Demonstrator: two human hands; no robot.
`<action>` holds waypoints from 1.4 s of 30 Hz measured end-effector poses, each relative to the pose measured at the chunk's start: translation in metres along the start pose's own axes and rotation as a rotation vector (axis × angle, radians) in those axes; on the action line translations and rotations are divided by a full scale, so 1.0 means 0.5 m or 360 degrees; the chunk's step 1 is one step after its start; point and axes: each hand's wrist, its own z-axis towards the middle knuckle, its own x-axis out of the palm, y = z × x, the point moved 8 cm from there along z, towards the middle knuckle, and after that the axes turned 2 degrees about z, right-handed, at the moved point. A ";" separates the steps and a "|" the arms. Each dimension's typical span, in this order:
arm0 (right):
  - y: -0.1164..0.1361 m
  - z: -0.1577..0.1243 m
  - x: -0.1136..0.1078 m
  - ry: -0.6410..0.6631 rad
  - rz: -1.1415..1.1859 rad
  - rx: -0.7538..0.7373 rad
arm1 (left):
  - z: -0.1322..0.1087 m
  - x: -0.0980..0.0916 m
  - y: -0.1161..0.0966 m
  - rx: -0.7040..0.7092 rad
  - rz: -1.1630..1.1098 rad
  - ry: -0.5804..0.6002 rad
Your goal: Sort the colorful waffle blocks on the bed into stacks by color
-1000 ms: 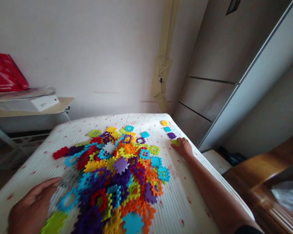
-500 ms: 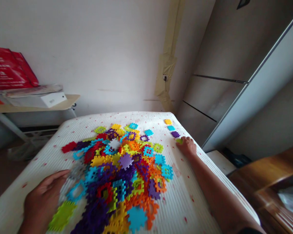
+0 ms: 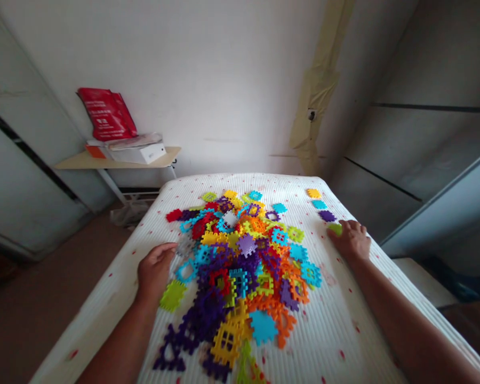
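A heap of colourful interlocking plastic tiles [image 3: 247, 245] with toothed edges covers the middle of a bed-like surface [image 3: 332, 330] in a white spotted cover. Many tiles have window cut-outs. My left hand [image 3: 154, 269] rests at the heap's left edge, fingers loosely bent and holding nothing I can see, close to a clear grey tile [image 3: 185, 247]. Over on the right, my right hand [image 3: 354, 240] has its fingers on a green tile [image 3: 335, 229], partly hidden by them. Beyond it, a purple tile [image 3: 327, 215], a blue tile [image 3: 319, 204] and a yellow tile [image 3: 313, 193] form a line.
A lone lime-green tile [image 3: 173, 295] lies beside my left wrist. At the back left, a small table [image 3: 76, 160] bears a white box [image 3: 144, 152] and a red bag [image 3: 108, 114]. Grey cabinet doors [image 3: 420, 144] stand along the right. The wall has a taped socket [image 3: 312, 114].
The camera view has turned left and tilted, so everything sits further right. My right hand remains at the green tile by the line, and my left hand is still beside the heap.
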 end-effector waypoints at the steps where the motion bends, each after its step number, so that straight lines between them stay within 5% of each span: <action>1: 0.004 -0.003 -0.011 -0.0086 0.0025 -0.0049 | 0.000 0.000 0.000 0.0002 -0.0007 0.0004; 4: 0.025 -0.015 -0.038 -0.0279 0.0126 -0.0249 | 0.005 -0.001 0.005 0.0037 -0.0032 0.0015; 9: 0.111 -0.053 -0.058 -0.0303 0.0505 -0.0671 | 0.012 0.004 0.014 0.0070 -0.0046 0.0067; 16: 0.358 -0.173 -0.125 -0.0005 0.1143 -0.1556 | 0.016 0.004 0.025 0.0065 0.0007 0.0045; 19: 0.448 -0.214 -0.149 0.0095 0.1114 -0.1902 | 0.013 0.002 0.023 0.0053 -0.0004 0.0040; 23: 0.513 -0.222 -0.140 0.0262 0.0934 -0.2085 | 0.005 -0.003 0.013 -0.0001 0.0096 0.0043; 36: 0.529 -0.222 -0.136 0.0201 0.0586 -0.1964 | -0.003 -0.011 -0.006 -0.0110 0.0302 -0.0037; 39: 0.480 -0.161 -0.154 0.0090 0.0794 -0.1707 | 0.000 -0.012 0.000 -0.0111 0.0355 -0.0034; 42: 0.362 -0.044 -0.142 -0.0011 0.0801 -0.1095 | 0.006 -0.012 0.003 -0.0066 0.0366 -0.0040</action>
